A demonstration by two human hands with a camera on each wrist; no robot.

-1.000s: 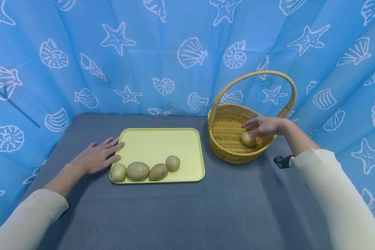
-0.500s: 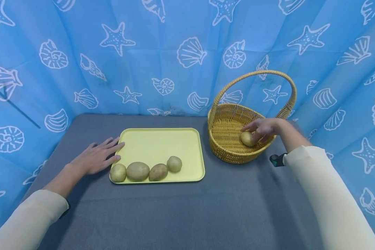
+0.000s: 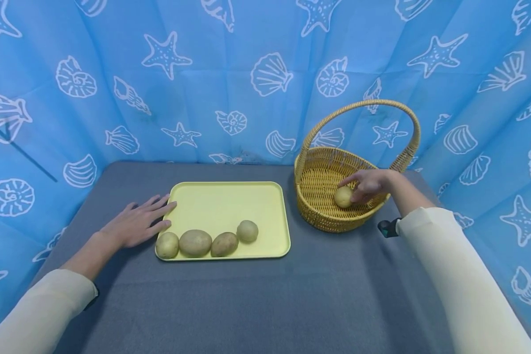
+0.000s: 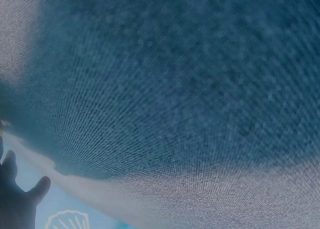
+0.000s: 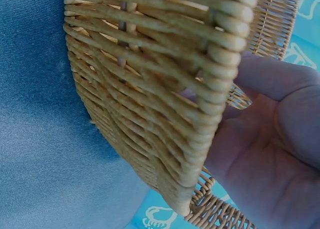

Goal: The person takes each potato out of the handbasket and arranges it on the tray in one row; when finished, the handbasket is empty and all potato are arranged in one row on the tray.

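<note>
Woven wicker basket [image 3: 323,216] — smooth matt plastic tray [image 3: 230,201]; cloth-covered table [image 3: 256,295].

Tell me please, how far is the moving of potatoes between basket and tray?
Four brown potatoes lie in a row on the yellow plastic tray. The right hand grips one small potato inside the woven wicker basket; no others show there. The left hand rests flat beside the tray.
</note>
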